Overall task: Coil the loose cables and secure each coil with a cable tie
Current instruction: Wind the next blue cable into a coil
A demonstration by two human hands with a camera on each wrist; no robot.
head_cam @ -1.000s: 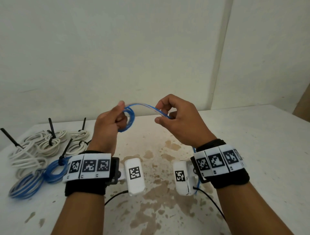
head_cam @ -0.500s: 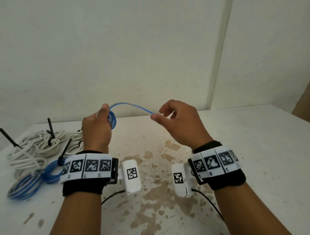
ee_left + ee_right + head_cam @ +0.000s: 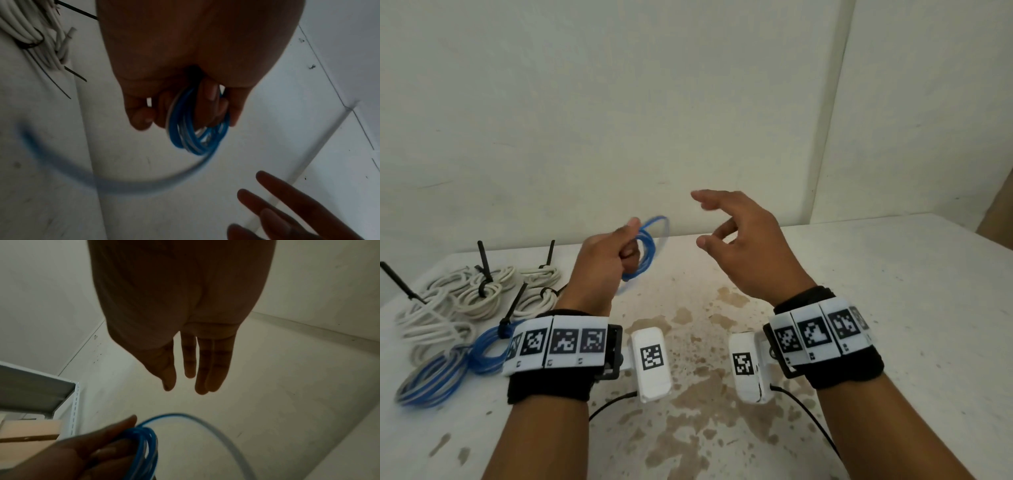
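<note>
Head cam looks fine to me: bright, even, soft light, barely any shadows. Both wrist cams are dim, with backlit hands nearly silhouetted. The blue cable's (image 3: 197, 129) loose end is motion-smeared, and I see wide-angle bending at the edges.

A bare workroom or store: a stained white table (image 3: 859, 308) against plain walls (image 3: 619, 102), metal shelving (image 3: 74, 402) beside the table.

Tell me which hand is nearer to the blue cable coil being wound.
Left. The left hand grips the blue cable coil, fingers curled round its loops above the table. The right hand hangs open to the coil's right, apart from it, touching nothing.
</note>
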